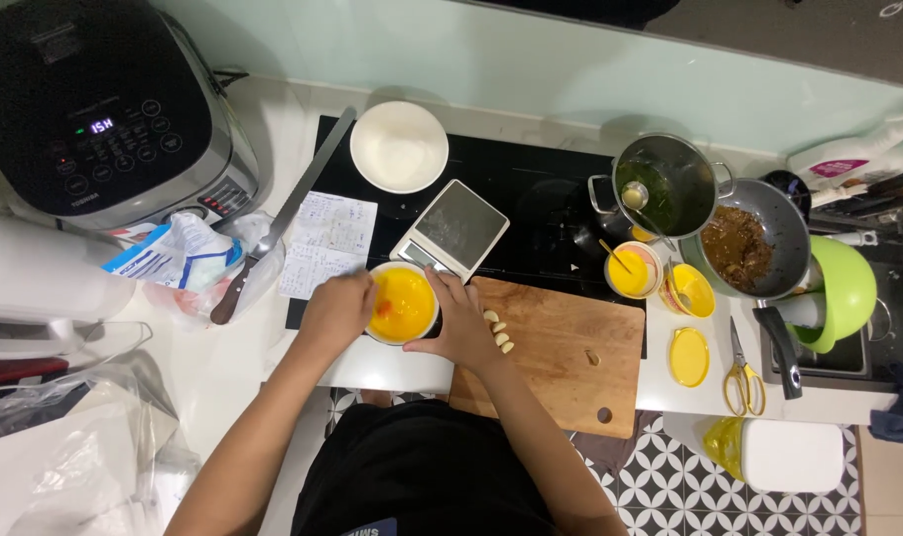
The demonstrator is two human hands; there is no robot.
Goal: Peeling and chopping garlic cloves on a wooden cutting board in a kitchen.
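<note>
**Both hands at the bowl of yellow liquid**

While my left hand (337, 310) wraps the left side of the small white bowl (403, 304), my right hand (461, 323) cups its right side, fingers curled on the rim. Bowl sits at the counter edge, touching the wooden cutting board (561, 362), just in front of the kitchen scale (450, 230). It is full of yellow liquid with something small and orange at the left edge, under my left fingers; can't tell if I'm pinching it. Done so far, judging by the layout: peeled garlic cloves (499, 331) lined up on the board, brown mix in the pan (744, 243), greens in the steel pot (665, 186). Board otherwise bare, big white bowl (400, 146) looks empty, so mixing seems mid-way.
</note>
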